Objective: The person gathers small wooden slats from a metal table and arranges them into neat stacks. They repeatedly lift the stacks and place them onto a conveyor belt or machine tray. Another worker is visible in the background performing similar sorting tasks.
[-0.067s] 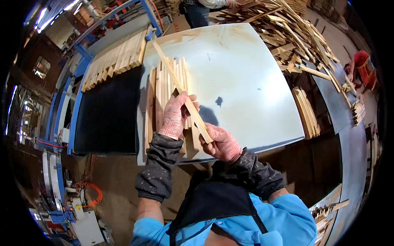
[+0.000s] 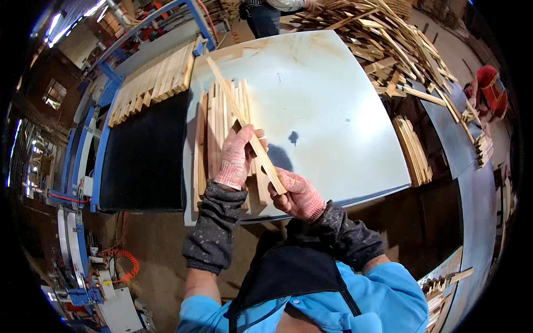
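Note:
A long, thin wooden strip point(image 2: 257, 145) slants across the view above the table, held up by both of my gloved hands. My left hand point(image 2: 237, 155) is closed around it partway along its length. Its near end is pinched in the fingers of my right hand point(image 2: 300, 194). Under and beyond my left hand, several pale wooden strips point(image 2: 214, 130) lie side by side on the grey-white tabletop point(image 2: 322, 111). The left glove and forearm cover part of that group. Both gloves are knitted, white and reddish.
To the left, a row of wooden strips point(image 2: 150, 83) rests on a blue-framed machine point(image 2: 105, 133) with a black bed point(image 2: 145, 155). A large heap of wood offcuts point(image 2: 383, 44) lies far right. A stack of strips point(image 2: 412, 150) stands beyond the table's right edge. Two other people are farther off.

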A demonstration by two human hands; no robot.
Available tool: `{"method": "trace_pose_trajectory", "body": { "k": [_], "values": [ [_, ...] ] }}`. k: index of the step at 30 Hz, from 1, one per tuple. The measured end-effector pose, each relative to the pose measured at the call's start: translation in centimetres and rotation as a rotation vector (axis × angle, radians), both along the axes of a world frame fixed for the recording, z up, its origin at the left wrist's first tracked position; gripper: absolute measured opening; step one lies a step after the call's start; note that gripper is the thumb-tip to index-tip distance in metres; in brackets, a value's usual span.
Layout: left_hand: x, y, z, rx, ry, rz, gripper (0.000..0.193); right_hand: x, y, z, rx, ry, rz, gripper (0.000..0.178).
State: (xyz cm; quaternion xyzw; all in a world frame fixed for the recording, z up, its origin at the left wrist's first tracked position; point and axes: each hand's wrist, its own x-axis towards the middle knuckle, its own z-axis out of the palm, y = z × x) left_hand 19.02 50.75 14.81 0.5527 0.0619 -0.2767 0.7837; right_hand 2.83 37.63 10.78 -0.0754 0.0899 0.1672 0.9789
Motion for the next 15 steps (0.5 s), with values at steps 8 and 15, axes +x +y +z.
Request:
{"method": "trace_pose_trajectory", "body": {
  "k": [8,15],
  "values": [
    [0.8,-3.6,-2.1,0.072,-0.027,-0.039,0.034,-0.3,-2.2,-1.3,0.025,0.03,-0.026,0.055],
    [0.8,-5.3,-4.1,0.156,0.02,-0.063,0.038,-1.2,-3.0,-1.5,-0.003,0.095,-0.051,0.056]
  ]
}}
